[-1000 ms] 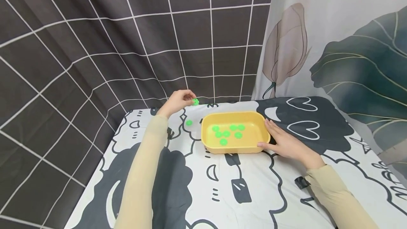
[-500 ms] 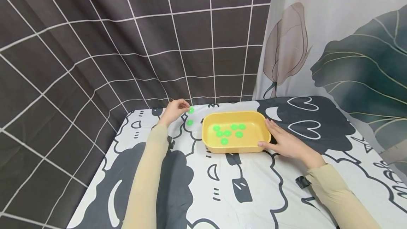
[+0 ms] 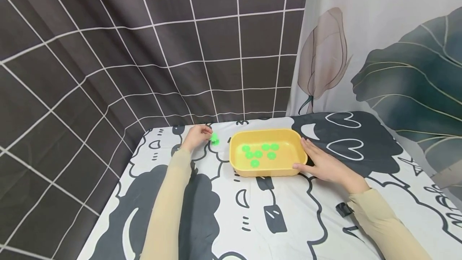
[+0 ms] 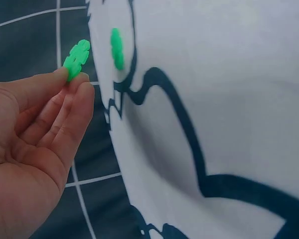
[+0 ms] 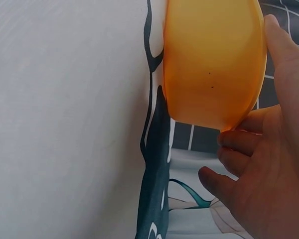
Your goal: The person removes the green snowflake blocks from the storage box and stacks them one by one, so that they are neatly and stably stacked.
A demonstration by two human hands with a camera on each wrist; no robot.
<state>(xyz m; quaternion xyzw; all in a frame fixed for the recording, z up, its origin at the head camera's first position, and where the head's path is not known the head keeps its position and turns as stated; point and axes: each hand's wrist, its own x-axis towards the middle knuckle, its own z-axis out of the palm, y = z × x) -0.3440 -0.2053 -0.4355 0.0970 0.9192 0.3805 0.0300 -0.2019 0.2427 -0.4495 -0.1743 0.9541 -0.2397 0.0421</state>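
**Left hand (image 3: 195,136) brings a small, bright green, notched plastic disc (image 4: 77,57) down close to a matching one**

A dark grey curtain with white grid lines (image 3: 223,47) fills the back. In front is the tabletop (image 3: 296,220), covered in white cloth printed with black cartoons. On it sits a yellow, round-cornered plastic tray (image 3: 265,172), with seven green notched discs (image 3: 258,154) scattered inside, none at its right end. The right hand (image 3: 323,165) rests against that end, fingers fairly straight and thumb spread apart from them. The left hand is well left of the tray, its grip pinching its disc between thumb and fingertips. Just beside that disc, a loose green plastic disc (image 4: 117,49) lies on the cloth. From the head view the two overlap; the left wrist view suggests a small gap, though depth is hard to judge.

So the same hand now has both outside discs within its reach. Compared with a second ago, the left hand has come lower, while the tray, its seven discs and the right hand look unchanged.
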